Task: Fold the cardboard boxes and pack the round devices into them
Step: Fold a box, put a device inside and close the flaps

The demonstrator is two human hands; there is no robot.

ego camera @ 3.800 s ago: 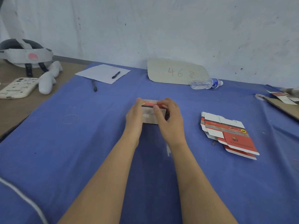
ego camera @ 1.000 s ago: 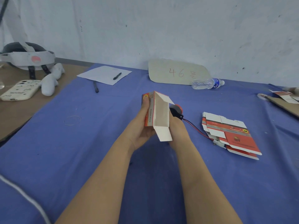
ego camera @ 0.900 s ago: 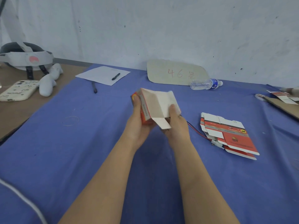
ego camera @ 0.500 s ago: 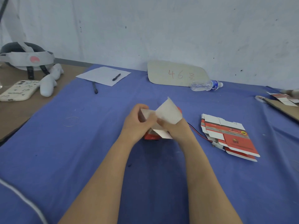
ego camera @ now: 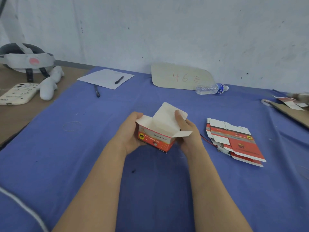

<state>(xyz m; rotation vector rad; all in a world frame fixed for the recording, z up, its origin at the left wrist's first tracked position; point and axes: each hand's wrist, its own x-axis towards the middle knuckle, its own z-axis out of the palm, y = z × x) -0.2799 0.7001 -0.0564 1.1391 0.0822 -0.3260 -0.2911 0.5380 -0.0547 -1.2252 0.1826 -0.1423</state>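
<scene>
A small red-and-white cardboard box (ego camera: 156, 138) stands opened up at the middle of the blue cloth, its mouth facing up and its white lid flap raised at the back. My left hand (ego camera: 129, 133) grips the box's left end. My right hand (ego camera: 187, 131) holds the right end, its thumb pressed on the lid flap. A red and black wire (ego camera: 207, 140) runs out from behind my right hand toward the flat boxes; the round device itself is hidden. A stack of flat unfolded boxes (ego camera: 234, 139) lies to the right.
At the back lie a cardboard sign marked 46 (ego camera: 180, 76), a plastic water bottle (ego camera: 211, 88), a paper sheet (ego camera: 105, 78) with a pen and a second pen (ego camera: 97, 91). A headset (ego camera: 25, 59), controllers and a phone (ego camera: 15, 93) sit far left. Cardboard scraps (ego camera: 291, 106) lie far right.
The box was turned from held on its side to upright with its mouth up. Both hands shifted to its ends and the lid flap now stands open at the back.
</scene>
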